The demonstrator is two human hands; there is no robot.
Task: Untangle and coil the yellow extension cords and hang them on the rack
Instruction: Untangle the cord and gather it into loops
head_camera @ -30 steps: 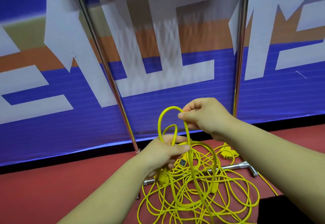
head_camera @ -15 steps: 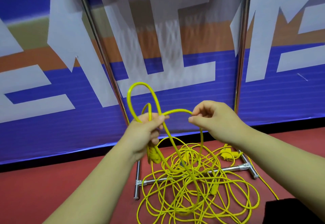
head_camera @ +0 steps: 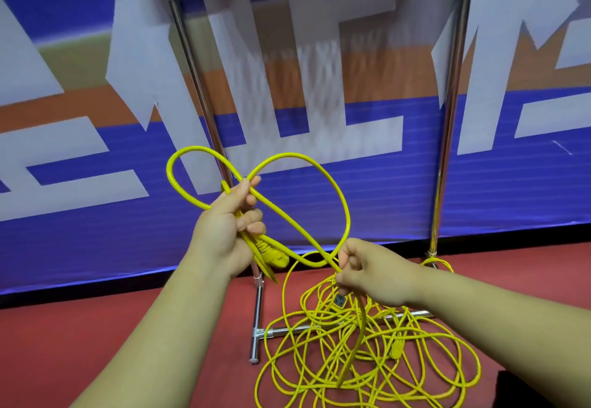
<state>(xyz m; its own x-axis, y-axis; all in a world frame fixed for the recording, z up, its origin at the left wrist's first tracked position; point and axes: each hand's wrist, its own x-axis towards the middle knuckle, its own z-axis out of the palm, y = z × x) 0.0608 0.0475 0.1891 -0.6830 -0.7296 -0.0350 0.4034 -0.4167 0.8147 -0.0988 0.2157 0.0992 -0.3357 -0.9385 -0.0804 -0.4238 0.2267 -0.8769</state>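
Note:
A tangled heap of yellow extension cords (head_camera: 367, 353) lies on the red floor over the rack's base. My left hand (head_camera: 228, 231) grips a bundle of yellow cord with a yellow plug (head_camera: 271, 255) hanging just below the fist. Two loops (head_camera: 307, 164) rise from that hand, one to the left and one arching right. My right hand (head_camera: 367, 275) pinches the cord lower down, where the right loop comes down toward the heap. The metal rack (head_camera: 447, 151) stands behind, its two uprights rising out of view.
The rack's chrome base bars (head_camera: 257, 321) lie on the floor under the cords. A blue, white and orange banner (head_camera: 319, 103) covers the wall right behind the rack. A dark object (head_camera: 543, 388) sits at the bottom right corner.
My left hand rose with the cord bundle and the loops widened. My right hand dropped from near head height of the loop down toward the heap, sliding along the cord.

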